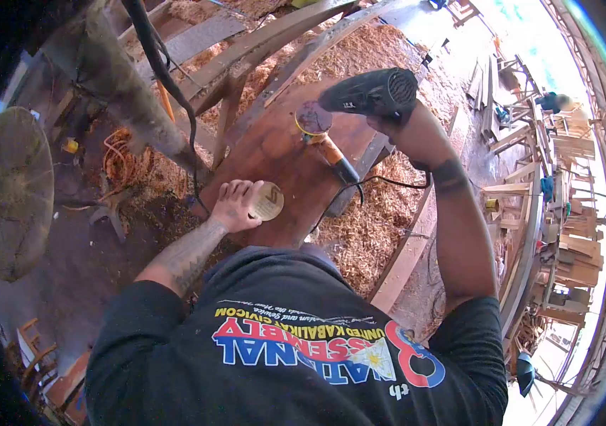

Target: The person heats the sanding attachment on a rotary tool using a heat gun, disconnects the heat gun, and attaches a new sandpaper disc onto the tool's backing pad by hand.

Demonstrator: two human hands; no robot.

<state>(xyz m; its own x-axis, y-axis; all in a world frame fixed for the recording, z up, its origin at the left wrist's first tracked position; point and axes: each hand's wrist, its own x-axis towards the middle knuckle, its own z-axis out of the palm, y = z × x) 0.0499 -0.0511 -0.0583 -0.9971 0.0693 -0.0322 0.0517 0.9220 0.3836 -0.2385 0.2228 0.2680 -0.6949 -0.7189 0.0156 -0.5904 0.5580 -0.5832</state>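
Note:
My right hand (416,135) is wrapped round the handle of a black hair dryer (370,92), its nozzle pointing left. Just below the nozzle, the round pad (313,118) of a power sander (334,154) faces up. That sander has an orange and black body and lies on a reddish-brown wooden board (253,160). In my left hand (235,207) is a round sanding disc (269,202), gripped by its edge with the printed pale back showing. The disc is over the near part of the board, apart from the sander.
Wood shavings (367,241) cover the floor around the board. A dark cable (402,182) runs from the right wrist area past the sander. A thick post (129,92) with a hanging black cord stands left, near a round wooden slab (18,192). Timber pieces (416,248) lie right.

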